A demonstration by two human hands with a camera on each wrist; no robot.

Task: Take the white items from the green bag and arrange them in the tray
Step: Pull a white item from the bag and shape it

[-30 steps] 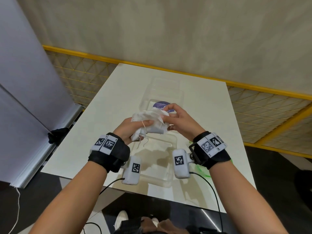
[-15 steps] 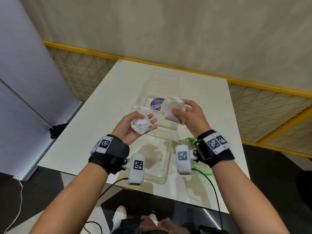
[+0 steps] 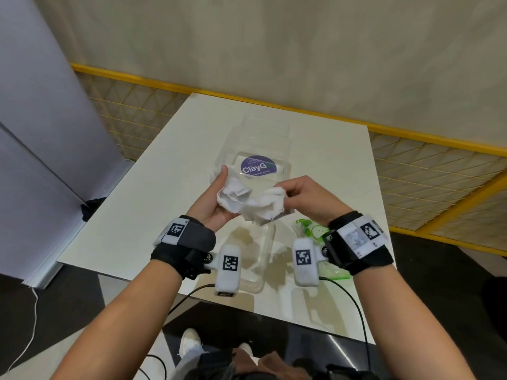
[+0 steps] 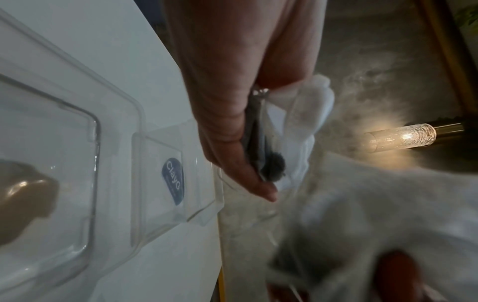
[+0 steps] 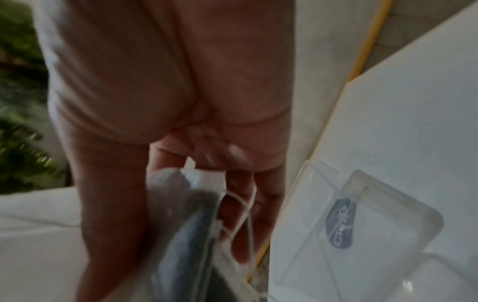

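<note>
My left hand [image 3: 219,196] cradles a crumpled white cloth item [image 3: 233,194], thumb up along its left side. My right hand [image 3: 292,194] pinches a second white cloth item [image 3: 270,205] that touches the first. Both hang above the clear plastic tray [image 3: 267,239], whose far part carries a purple ClayG sticker [image 3: 258,165]. The green bag [image 3: 311,230] lies on the table, partly hidden behind my right wrist. In the left wrist view white cloth [image 4: 305,122] sits against the fingers [image 4: 232,147]. The right wrist view is blurred, with cloth [image 5: 181,200] under the fingers.
The white table [image 3: 142,215] ends close to my body, with dark floor below it. A yellow mesh barrier [image 3: 428,176] runs behind and to the right. A grey panel [image 3: 41,133] stands on the left. A lit lamp [image 4: 403,137] shows in the left wrist view.
Half a second ago my hands were apart, each holding a white piece. They have come together again and the two pieces now touch above the tray.
</note>
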